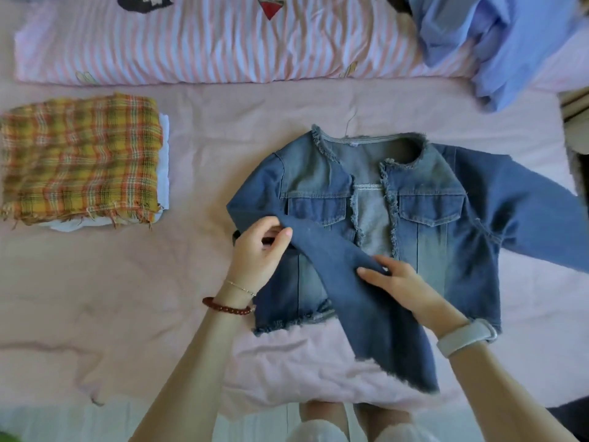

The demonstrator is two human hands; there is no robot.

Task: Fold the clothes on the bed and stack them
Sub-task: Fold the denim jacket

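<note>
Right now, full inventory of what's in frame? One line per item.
denim jacket: 1, blue, laid open at centre-right of the bed, one sleeve folded across its front
plaid cloth: 1, yellow-orange, folded, far left, on top of the stack
white garment: at least 1, edges showing under the plaid cloth
light blue garment: 1 heap, unfolded, top right
striped duvet: 1, pink and white, along the top
bed sheet: 1, pink, under everything
left hand: fingers pinch the folded sleeve near its shoulder; bead bracelet on wrist
right hand: fingers grip the sleeve mid-length; white band on wrist
</note>
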